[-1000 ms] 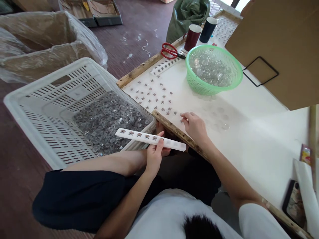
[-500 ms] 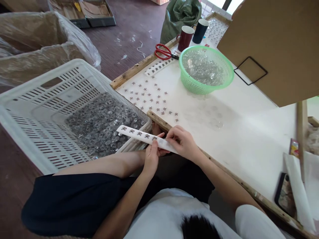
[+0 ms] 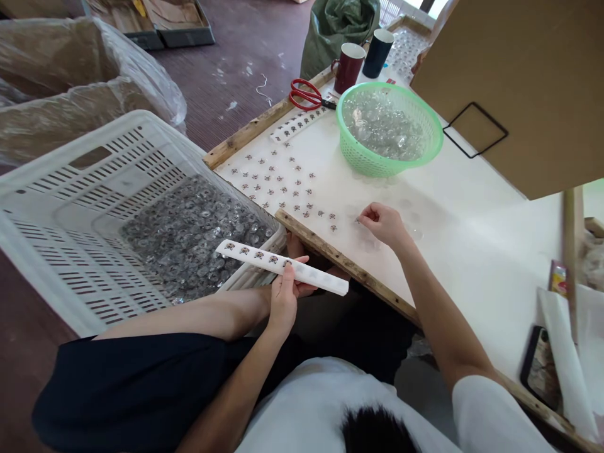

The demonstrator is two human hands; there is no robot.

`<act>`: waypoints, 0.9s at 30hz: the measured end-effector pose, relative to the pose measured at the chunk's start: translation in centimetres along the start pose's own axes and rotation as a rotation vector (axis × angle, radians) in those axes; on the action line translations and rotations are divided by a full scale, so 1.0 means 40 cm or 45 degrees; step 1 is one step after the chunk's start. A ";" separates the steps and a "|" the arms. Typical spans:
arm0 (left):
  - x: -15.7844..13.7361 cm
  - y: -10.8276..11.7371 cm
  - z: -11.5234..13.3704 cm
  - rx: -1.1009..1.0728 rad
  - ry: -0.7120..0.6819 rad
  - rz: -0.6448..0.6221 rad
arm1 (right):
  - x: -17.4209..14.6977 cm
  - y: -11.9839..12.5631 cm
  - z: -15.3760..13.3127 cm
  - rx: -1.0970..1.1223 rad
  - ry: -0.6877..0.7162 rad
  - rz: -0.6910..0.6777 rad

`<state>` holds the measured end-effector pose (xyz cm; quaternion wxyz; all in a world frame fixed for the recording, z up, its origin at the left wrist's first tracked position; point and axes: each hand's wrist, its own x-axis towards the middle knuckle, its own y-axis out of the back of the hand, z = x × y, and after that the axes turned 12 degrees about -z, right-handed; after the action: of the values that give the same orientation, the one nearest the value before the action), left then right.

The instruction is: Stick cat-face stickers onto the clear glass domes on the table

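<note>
My left hand (image 3: pixel 286 296) grips a long white sticker strip (image 3: pixel 282 267) by its middle, level above my lap. The strip's left half carries several small dark stickers; its right half is bare. My right hand (image 3: pixel 384 224) reaches out over the white table (image 3: pixel 476 239) with thumb and forefinger pinched on a tiny sticker (image 3: pixel 357 220). It is at the right end of a patch of several stickers laid on clear glass pieces (image 3: pixel 287 182). Faint clear glass pieces (image 3: pixel 415 234) lie just right of that hand.
A white slatted crate (image 3: pixel 85 207) of clear glass pieces stands at my left. A green basket (image 3: pixel 391 128) of glass pieces, red scissors (image 3: pixel 306 96), two mugs (image 3: pixel 348 66) and another sticker strip (image 3: pixel 297 124) are at the table's far side. A cardboard sheet (image 3: pixel 514 82) overhangs the right. A phone (image 3: pixel 542 371) lies near right.
My right hand went from the table to the strip, then back out onto the table with its fingers pinched. One sticker fewer shows on the strip. The left hand kept its hold.
</note>
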<state>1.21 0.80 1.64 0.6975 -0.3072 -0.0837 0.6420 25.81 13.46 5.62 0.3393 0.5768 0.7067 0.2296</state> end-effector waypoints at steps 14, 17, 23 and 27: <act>-0.007 0.006 -0.009 0.038 0.072 -0.084 | -0.008 -0.107 -0.095 -0.314 0.176 -0.036; -0.012 0.010 -0.007 0.072 0.042 -0.115 | -0.034 -0.110 -0.124 -0.288 0.216 0.046; -0.020 -0.001 0.001 0.183 -0.048 -0.070 | -0.145 -0.152 -0.222 0.077 0.448 -0.300; -0.020 -0.004 0.007 0.154 -0.068 -0.033 | -0.173 -0.175 -0.248 0.189 0.467 -0.605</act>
<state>1.06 0.12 2.17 0.7206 -0.2460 -0.0675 0.6447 14.51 5.81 8.68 0.2075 0.3677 0.8860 0.1919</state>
